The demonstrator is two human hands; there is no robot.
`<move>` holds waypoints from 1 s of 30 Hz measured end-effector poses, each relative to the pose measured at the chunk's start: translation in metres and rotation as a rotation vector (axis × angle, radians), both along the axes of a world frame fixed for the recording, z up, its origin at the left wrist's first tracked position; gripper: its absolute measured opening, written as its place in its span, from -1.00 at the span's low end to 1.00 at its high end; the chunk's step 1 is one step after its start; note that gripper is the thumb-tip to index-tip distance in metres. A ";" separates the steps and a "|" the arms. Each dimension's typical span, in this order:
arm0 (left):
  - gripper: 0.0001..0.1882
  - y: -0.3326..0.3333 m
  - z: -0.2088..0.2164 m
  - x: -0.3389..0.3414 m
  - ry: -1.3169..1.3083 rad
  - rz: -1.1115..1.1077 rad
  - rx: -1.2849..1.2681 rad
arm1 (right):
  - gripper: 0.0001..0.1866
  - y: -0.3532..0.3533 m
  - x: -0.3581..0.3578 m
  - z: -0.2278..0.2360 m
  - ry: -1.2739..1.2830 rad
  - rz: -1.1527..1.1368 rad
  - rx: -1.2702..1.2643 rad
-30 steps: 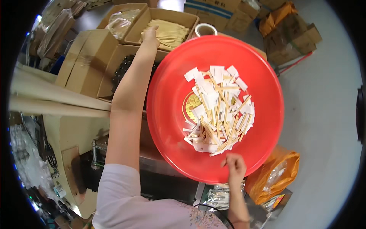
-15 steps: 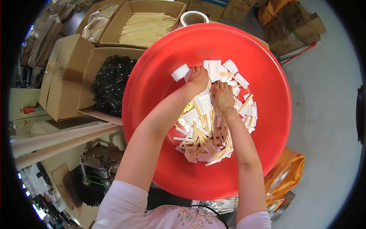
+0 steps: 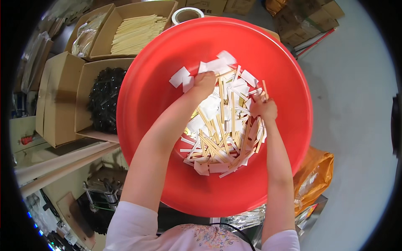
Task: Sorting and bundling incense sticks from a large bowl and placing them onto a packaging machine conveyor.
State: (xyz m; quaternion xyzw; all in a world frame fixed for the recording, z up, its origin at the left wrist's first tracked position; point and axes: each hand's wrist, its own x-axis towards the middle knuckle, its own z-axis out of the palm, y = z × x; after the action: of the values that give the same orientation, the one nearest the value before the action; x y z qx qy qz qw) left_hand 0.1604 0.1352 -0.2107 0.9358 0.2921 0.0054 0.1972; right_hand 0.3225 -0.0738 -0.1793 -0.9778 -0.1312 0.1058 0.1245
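A big red round basin (image 3: 176, 184) holds a loose heap of wooden chopsticks (image 3: 222, 104) mixed with flat white paper packets (image 3: 179, 77). My left hand (image 3: 204, 85) is at the far left of the heap, its fingers curled against a white packet (image 3: 216, 65) that is blurred by motion. On the heap's right side, my right hand (image 3: 265, 108) is closed around a few chopsticks (image 3: 264, 88), their tips sticking out beyond the fingers. Parts of the fingers of both hands are hidden from above.
Left of the basin stand an open carton (image 3: 58, 96) of black, shiny plastic-wrapped pieces (image 3: 106, 98) and a carton of pale wooden sticks (image 3: 138, 33). A tape roll (image 3: 187, 15) sits behind the rim. An orange bag (image 3: 316, 178) is at the near right, a metal machine (image 3: 106, 194) at the near left.
My hands have moved apart: the right one came nearer and to the right with chopsticks in it. White packets by my left hand have shifted. The whole view has also shifted slightly.
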 end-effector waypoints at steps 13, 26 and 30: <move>-0.78 -0.057 0.025 0.027 0.096 0.367 -0.270 | -0.80 0.096 -0.003 -0.020 -0.309 0.709 0.037; -0.62 0.011 0.013 -0.006 0.054 0.584 -0.655 | -0.74 0.089 0.042 0.075 0.096 0.377 0.196; -0.63 -0.008 0.012 0.002 -0.161 0.628 -0.363 | -0.68 0.068 0.060 0.106 0.533 0.270 0.364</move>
State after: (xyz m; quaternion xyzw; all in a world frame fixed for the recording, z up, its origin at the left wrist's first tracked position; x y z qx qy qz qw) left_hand 0.1629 0.1267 -0.1990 0.7470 0.5447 0.0871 0.3711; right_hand 0.3820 -0.0056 -0.0730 -0.8513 -0.2391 0.3480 0.3116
